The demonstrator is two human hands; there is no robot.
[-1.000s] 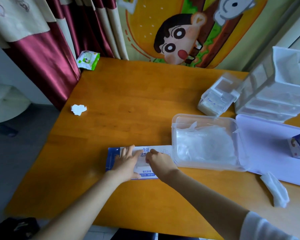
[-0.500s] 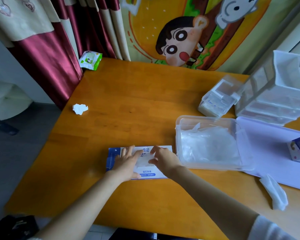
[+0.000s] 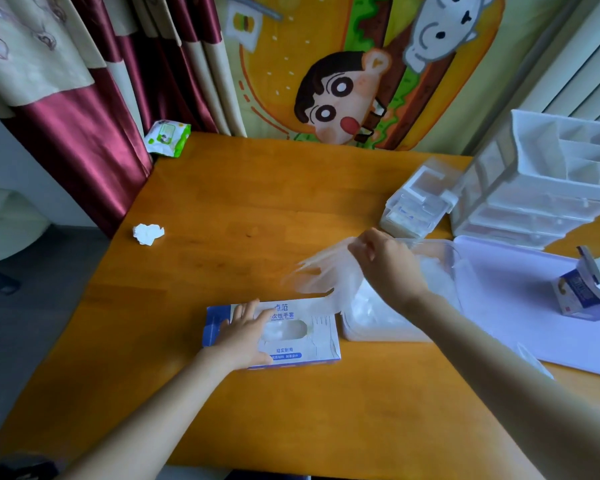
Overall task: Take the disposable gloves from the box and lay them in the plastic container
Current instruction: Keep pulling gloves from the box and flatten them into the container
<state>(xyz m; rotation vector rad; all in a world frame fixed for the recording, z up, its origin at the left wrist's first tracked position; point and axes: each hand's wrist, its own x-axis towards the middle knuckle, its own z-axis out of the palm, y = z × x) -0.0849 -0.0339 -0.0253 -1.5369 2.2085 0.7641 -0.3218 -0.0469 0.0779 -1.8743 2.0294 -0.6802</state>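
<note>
We pin the box (image 3: pixel 321 337) flat on the worktop (image 3: pixel 257 209) with our left hand (image 3: pixel 246 336), fingers (image 3: pixel 253 306) straight; our right hand (image 3: pixel 388 268) pinches one clear glove (image 3: pixel 321 275) in curled fingers, in the air between box and plastic container (image 3: pixel 447 249). Best to carry it low over the pile (image 3: pixel 364 306) already inside, let it drape flat, and let go only once its trailing end is past the near wall.

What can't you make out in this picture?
Head view only.
Glove count in the plastic container: the right hand and forearm cover it.
The glove that hand pinches: motion-blurred, one or several unclear.
Gloves left in the box: only its opening shows; the left hand rests on top.
Drawer unit: cut off by the right edge.
Small carton's print: too blurred.
</note>
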